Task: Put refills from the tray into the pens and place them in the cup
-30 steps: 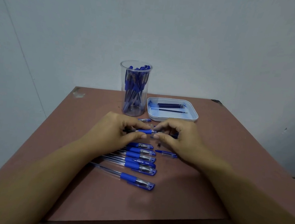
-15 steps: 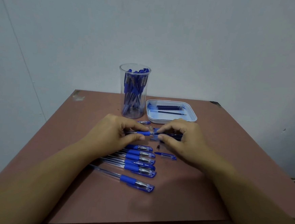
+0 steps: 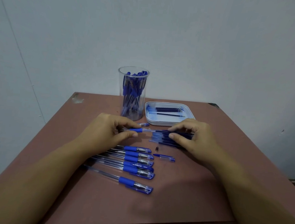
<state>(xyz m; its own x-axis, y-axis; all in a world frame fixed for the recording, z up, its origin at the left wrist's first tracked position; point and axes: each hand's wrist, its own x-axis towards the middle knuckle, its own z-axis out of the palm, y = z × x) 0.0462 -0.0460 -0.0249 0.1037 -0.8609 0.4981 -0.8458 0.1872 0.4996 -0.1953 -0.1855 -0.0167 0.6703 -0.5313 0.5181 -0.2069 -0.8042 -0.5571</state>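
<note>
Apparently left hand (image 3: 106, 131) pinches pen (image 3: 138, 130), right hand (image 3: 192, 136) pinching its refill (image 3: 161, 131).

Bare staged workstation, not a home or shop: scuffed brown counter (image 3: 189, 194) pushed against plain pale walls (image 3: 184, 35), only a pen-filled cup (image 3: 133, 95) and refill tray (image 3: 168, 124) on it.

Clear glossy plastic cup (image 3: 132, 93), smooth white plastic tray (image 3: 168, 123), matt reddish-brown table (image 3: 189, 194), transparent plastic pen barrels (image 3: 106, 174).
</note>
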